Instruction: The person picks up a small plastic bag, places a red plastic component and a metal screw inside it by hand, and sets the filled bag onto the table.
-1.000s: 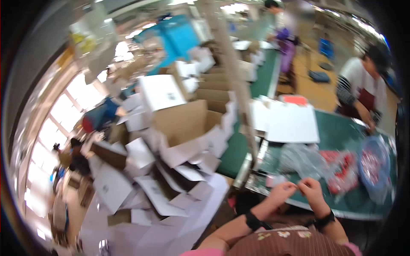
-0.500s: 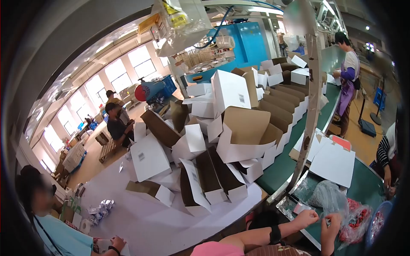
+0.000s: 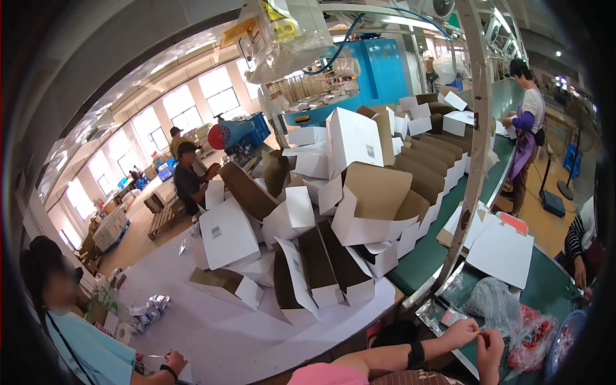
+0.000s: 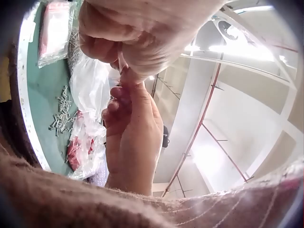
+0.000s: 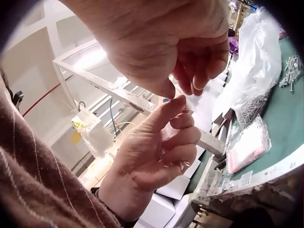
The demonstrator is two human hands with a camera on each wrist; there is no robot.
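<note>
Both hands meet fingertip to fingertip over the front edge of the green table, in front of the apron. My left hand [image 3: 459,332] has its fingers curled round a small clear plastic bag [image 5: 183,164], mostly hidden in the palm. The right hand [image 3: 489,351] pinches at the bag's edge, thumb and fingertips right against those of the left. On the green surface beside them lies a stack of small red-edged zip bags [image 5: 248,148]. Loose screws [image 4: 61,111] are scattered close by, next to a large clear bag of screws [image 5: 251,107].
A clear bag of red parts [image 3: 531,337] and a blue basket [image 3: 564,340] stand at the right. White cartons [image 3: 378,205] crowd the table on the left, past a metal post [image 3: 471,154]. One person [image 3: 83,333] sits at the left; another [image 3: 581,247] works at the right.
The head view has swung left, bringing the carton table and seated person into sight. My hands, slightly apart half a second ago, now touch at the fingertips.
</note>
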